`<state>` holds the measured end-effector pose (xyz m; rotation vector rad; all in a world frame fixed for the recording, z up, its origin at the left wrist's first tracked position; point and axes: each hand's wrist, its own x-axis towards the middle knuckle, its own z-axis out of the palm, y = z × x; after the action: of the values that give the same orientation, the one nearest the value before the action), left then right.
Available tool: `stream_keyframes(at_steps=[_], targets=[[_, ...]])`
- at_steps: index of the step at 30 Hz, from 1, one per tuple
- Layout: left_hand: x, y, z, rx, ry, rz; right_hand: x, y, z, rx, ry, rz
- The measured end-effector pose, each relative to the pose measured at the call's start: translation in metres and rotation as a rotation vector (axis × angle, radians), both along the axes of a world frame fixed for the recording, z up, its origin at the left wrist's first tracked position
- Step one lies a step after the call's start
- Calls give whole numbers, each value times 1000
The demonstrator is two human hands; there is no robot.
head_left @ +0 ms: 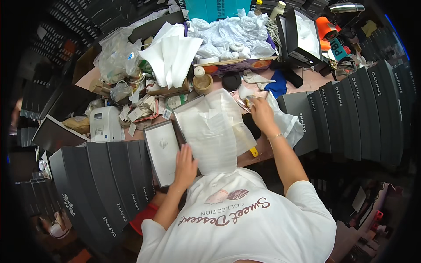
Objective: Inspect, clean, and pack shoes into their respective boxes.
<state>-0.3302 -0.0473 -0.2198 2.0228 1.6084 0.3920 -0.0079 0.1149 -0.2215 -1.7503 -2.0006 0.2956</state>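
Observation:
An open shoe box (180, 115) lies in front of me, with white tissue paper (210, 136) spread over it and down toward my shirt. Beside it on the left is a shallow grey lid (161, 147) showing its pale inside and a small printed diamond. My left hand (187, 165) rests where the lid meets the tissue paper, fingers stretched out and nothing in its grasp. Past the paper's right side, my right hand (262, 115) reaches to the table, fingers bent together at a small brownish thing (248, 102) too small to name. A black item (251, 126) lies under that wrist.
Dark shoe boxes stand in rows at left (105, 188) and right (346, 118). A white label printer (105, 124), a glue bottle (199, 73), a blue cloth (277, 84) and a carton of crumpled paper (232, 35) crowd the back. A yellow handle (254, 151) lies near the front edge.

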Motion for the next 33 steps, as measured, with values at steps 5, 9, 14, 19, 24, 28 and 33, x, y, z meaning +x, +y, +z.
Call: stream_keyframes(at_steps=[5, 9, 14, 19, 24, 28, 33], targets=[[69, 76, -17, -80, 331, -135, 64, 22, -82, -82, -550, 132], [63, 120, -53, -317, 796, -181, 36, 18, -22, -31, -55, 1], [74, 117, -67, -266, 718, -147, -32, -14, 48, 67, 314, 318], [68, 111, -68, -239, 709, -173, 6, -41, 91, -10, -102, 214], [64, 116, -51, -248, 675, -248, 139, -73, 108, -306, -297, -90], [60, 123, -1, -226, 236, -321, 156, -81, 45, 2, -135, -53], [89, 93, 10, -490, -812, -56, 62, -42, 139, 140, 48, 147]])
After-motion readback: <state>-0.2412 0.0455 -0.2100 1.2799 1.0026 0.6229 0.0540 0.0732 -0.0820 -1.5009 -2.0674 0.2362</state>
